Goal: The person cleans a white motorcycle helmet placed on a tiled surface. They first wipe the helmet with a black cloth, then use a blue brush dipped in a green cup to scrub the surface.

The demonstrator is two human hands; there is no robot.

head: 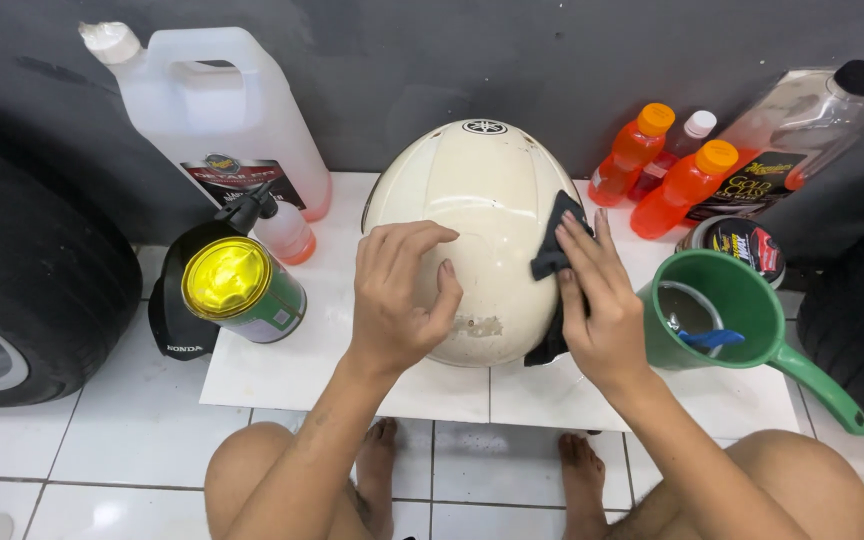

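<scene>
Cream helmet (pixel 477 235) dome-up on a white board (pixel 282 365) laid over the tiled floor (pixel 102 450), long axis running away from the wearer, narrower end toward the dark wall, scuffed patch near the close rim. Left hand (pixel 399 295) spread on the near left of the shell, grip released, fingers loosely curved, thumb and fingertips touching the surface, nothing held. Right hand (pixel 597 300) on the right flank, fingers extended and pressing a dark cloth (pixel 555 255) flat against the shell; grip grasping nothing tightly, cloth pinned under the fingers and hanging down the side. Open board left of the helmet up to a yellow-lidded tin (pixel 237 285), lying on a black cap (pixel 177 325). Close on the right, a green dipper (pixel 742 320), its handle pointing to the near right. Behind, along the wall: large white jug (pixel 222 110), small spray bottle (pixel 277 225), two orange bottles (pixel 667 170), a clear flat bottle (pixel 802 125), a round polish tin (pixel 742 245). Tyres (pixel 22 270) at both outer edges, bare knees and feet at the near edge.
</scene>
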